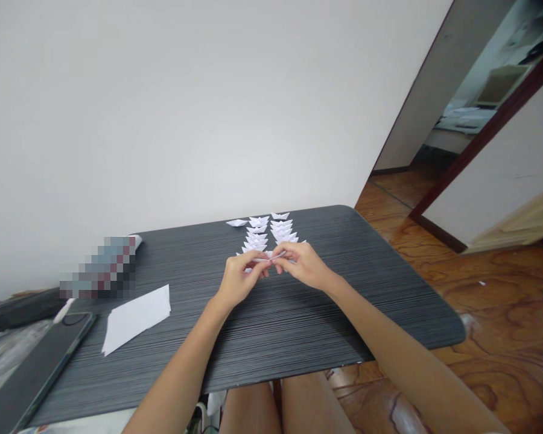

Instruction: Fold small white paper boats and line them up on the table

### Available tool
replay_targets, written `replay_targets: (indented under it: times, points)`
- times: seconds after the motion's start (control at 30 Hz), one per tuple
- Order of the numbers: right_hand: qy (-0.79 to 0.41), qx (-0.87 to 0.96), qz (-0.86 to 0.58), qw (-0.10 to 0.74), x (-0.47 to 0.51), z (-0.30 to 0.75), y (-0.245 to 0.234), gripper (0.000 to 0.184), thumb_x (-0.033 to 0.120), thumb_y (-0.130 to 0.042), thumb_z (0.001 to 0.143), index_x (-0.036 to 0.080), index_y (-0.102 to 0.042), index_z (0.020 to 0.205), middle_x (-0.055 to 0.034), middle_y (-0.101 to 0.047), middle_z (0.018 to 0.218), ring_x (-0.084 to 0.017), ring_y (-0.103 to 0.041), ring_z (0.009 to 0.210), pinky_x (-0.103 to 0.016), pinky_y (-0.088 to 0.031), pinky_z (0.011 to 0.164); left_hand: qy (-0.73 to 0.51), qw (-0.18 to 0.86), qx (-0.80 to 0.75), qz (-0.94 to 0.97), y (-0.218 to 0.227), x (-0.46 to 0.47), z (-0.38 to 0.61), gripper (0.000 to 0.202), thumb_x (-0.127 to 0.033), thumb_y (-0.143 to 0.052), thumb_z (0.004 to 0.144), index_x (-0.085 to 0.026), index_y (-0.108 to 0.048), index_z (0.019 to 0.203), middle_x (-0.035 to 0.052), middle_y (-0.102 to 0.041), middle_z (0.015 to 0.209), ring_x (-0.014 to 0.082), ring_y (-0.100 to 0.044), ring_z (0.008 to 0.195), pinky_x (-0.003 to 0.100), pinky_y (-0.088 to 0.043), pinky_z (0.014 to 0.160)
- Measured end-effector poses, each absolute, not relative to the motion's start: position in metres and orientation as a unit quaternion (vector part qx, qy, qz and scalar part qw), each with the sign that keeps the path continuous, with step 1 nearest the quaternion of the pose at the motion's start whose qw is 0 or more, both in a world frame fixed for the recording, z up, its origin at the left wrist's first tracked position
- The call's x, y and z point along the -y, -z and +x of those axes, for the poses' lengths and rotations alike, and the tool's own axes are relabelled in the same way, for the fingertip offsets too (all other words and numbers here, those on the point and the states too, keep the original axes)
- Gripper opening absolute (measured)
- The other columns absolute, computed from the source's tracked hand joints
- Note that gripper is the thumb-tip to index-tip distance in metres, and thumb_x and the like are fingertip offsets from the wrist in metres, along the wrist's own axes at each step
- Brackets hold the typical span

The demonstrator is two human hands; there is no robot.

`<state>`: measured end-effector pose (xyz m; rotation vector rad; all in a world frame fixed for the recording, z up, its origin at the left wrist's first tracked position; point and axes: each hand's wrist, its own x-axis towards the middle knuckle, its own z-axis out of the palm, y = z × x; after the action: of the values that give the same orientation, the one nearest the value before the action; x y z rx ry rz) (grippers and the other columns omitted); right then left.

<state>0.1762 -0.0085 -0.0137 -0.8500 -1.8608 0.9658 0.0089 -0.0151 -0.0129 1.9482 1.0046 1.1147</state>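
My left hand (244,274) and my right hand (301,262) meet above the middle of the dark table (326,337). Between them they pinch a small folded piece of white paper (269,258), one side in each hand. My fingers cover much of it, so its full shape is hard to make out. Just beyond, folded white paper boats stand in two rows, a left row (257,230) and a right row (282,228). One more paper boat (237,223) sits apart at the far left of the rows. My hands hide the nearest boats in part.
A stack of white paper sheets (138,318) lies on the table's left side. Behind it is a pixelated object (102,265). A dark flat device (40,374) lies along the left edge. A white wall (235,108) rises behind the table; wooden floor (502,313) shows right.
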Motion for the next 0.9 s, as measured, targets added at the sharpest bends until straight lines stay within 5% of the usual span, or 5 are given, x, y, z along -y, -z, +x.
replay_targets:
  times: [0.53,0.73,0.9]
  points:
    - [-0.427,0.743,-0.32,0.404,0.0075,0.1809,0.0115,0.015,0.025,-0.055,0.075,0.016,-0.046,0.068,0.0019,-0.054,0.052,-0.011,-0.056,0.052,-0.023,-0.043,0.053,-0.427,0.385,-0.386,0.721,0.0131,0.0186,0.0108,0.017,-0.028,-0.053,0.075,-0.013,-0.052,0.068,-0.0003,-0.059,0.052,0.0097,-0.056,0.041,0.02,-0.047,0.042]
    - [-0.459,0.725,-0.301,0.416,0.0077,0.1815,0.0074,0.018,0.023,-0.053,0.076,0.017,-0.047,0.092,0.0022,-0.058,0.059,-0.011,-0.058,0.056,-0.024,-0.046,0.058,-0.427,0.397,-0.383,0.716,0.0119,0.017,0.0102,0.029,-0.028,-0.055,0.075,-0.013,-0.052,0.099,0.0004,-0.063,0.059,0.0118,-0.06,0.049,0.021,-0.05,0.049]
    - [-0.457,0.711,-0.321,0.427,0.0034,0.1811,0.0116,0.013,0.025,-0.055,0.074,0.013,-0.057,0.079,-0.0032,-0.062,0.064,-0.012,-0.059,0.058,-0.024,-0.045,0.056,-0.408,0.339,-0.395,0.75,0.0117,0.0153,0.0083,0.023,-0.031,-0.052,0.076,-0.012,-0.064,0.081,0.0044,-0.068,0.069,0.012,-0.062,0.053,0.02,-0.05,0.05]
